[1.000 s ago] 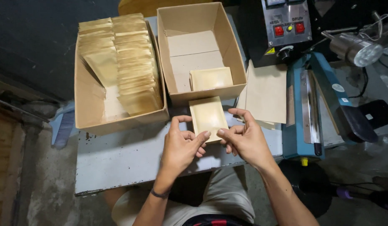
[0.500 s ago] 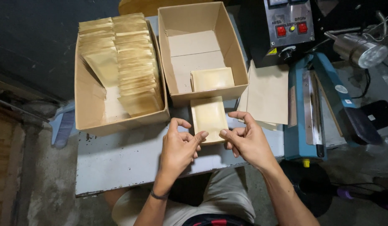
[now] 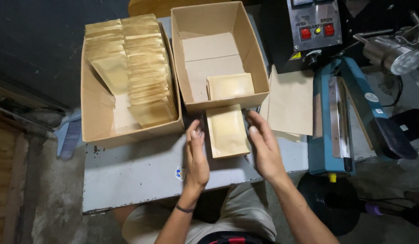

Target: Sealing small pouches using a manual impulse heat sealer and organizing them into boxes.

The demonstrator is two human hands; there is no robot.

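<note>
A tan paper pouch (image 3: pixel 227 131) lies flat on the grey table (image 3: pixel 141 174), just in front of an open cardboard box (image 3: pixel 218 54). My left hand (image 3: pixel 196 156) stands on edge at the pouch's left side with fingers straight. My right hand (image 3: pixel 263 147) stands the same way along the pouch's right side. Neither hand grips the pouch; both flank it closely. Inside the box, near its front wall, lies another tan pouch (image 3: pixel 230 86).
A second cardboard box (image 3: pixel 98 117) at the left holds several rows of tan pouches (image 3: pixel 144 68). At the right a blue heat sealer (image 3: pixel 342 122) stands beside flat brown paper (image 3: pixel 290 101), and behind it sits a black control unit with red switches (image 3: pixel 314 27).
Both hands let go of the pouch they were holding by its near end. It now lies flat on the table, and the hands have opened and moved to its two sides.
</note>
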